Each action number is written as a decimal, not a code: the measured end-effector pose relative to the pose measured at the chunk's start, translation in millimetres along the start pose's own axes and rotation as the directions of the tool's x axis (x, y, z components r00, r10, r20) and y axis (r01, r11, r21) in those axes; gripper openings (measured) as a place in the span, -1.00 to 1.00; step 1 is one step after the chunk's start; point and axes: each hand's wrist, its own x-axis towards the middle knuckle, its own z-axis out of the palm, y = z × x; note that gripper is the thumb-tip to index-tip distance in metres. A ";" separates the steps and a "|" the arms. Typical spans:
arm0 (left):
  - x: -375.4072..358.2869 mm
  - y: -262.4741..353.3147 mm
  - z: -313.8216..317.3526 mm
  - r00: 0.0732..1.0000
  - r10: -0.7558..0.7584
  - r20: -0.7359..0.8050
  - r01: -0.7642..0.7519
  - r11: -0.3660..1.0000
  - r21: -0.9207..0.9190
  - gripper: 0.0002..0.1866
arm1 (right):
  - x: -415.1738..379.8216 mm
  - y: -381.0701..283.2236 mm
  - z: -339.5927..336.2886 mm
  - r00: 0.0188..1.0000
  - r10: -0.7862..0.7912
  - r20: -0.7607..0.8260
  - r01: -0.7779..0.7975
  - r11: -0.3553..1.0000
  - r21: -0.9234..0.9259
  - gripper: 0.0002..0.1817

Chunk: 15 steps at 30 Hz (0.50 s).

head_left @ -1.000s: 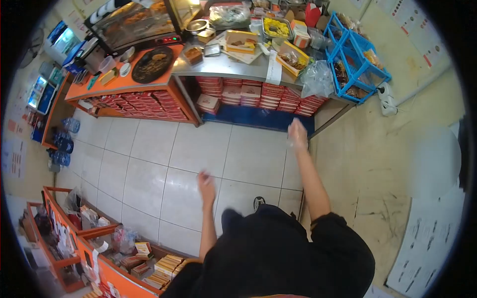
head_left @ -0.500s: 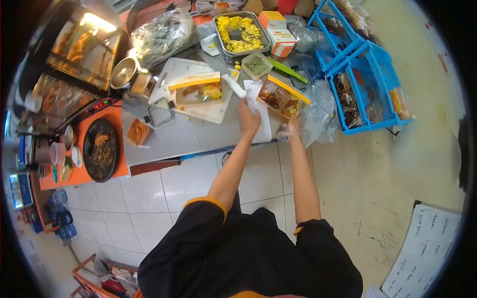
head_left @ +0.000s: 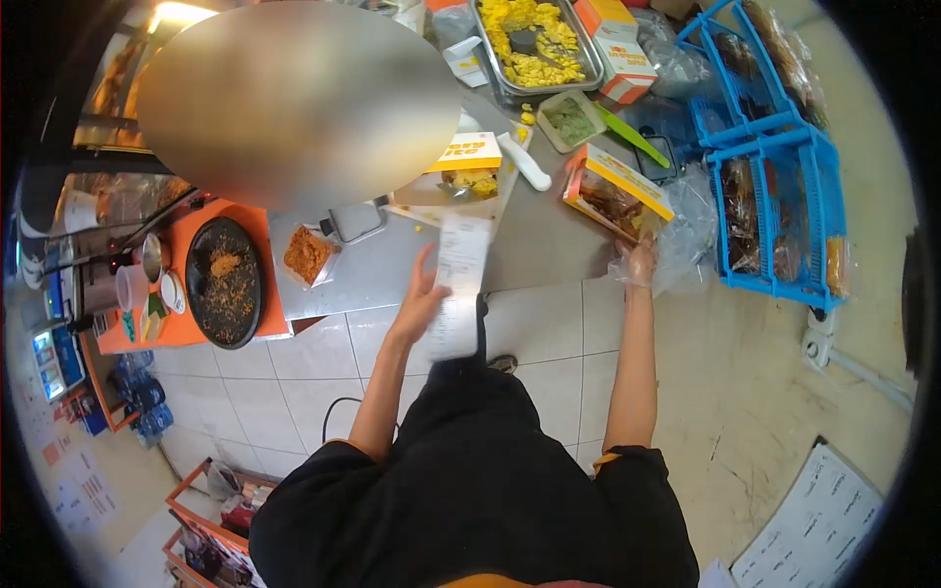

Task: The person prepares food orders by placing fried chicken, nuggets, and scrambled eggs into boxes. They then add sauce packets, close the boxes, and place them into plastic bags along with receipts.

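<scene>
My left hand point(head_left: 420, 302) holds a long white paper receipt point(head_left: 459, 284) at the table's front edge, its lower part hanging over the floor. My right hand point(head_left: 639, 263), in what looks like a clear plastic glove, grips the near corner of an orange-and-white food box point(head_left: 588, 188). Brown food and a bit of yellow show through the box's window. Beside it lies a crumpled clear plastic bag point(head_left: 691, 220). A second food box point(head_left: 461, 147) with yellow contents rests on a white cutting board, partly hidden by a blur. Between the boxes is a white-handled utensil point(head_left: 524, 162).
A metal tray point(head_left: 591, 76) of yellow egg stands at the back, near a tub point(head_left: 571, 122) with green contents and a green-handled tool point(head_left: 632, 135). Blue baskets point(head_left: 774, 220) line the right. A dark stone mortar point(head_left: 225, 284) and orange-brown food point(head_left: 310, 255) are left.
My left hand has lifted the receipt off the table and drawn it left and toward me. My right hand stays at the food box's corner. A blurred patch now covers the upper left.
</scene>
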 end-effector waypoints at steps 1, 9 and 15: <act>-1.1 9.0 4.7 1.000 -0.006 0.017 0.007 0.999 -0.031 -0.16 | 10.8 22.3 -7.8 0.992 -0.122 0.009 0.122 0.982 -0.146 -0.44; 53.5 -13.5 78.2 0.898 0.098 0.428 -0.232 0.933 0.275 -0.10 | -52.5 30.6 -8.9 0.920 -0.390 0.030 0.391 0.918 -0.062 -0.47; 30.7 -34.0 141.6 0.767 0.143 0.625 -0.410 0.859 0.307 -0.13 | -208.1 -37.9 -47.6 0.917 -0.346 -0.199 0.363 0.930 0.056 -0.63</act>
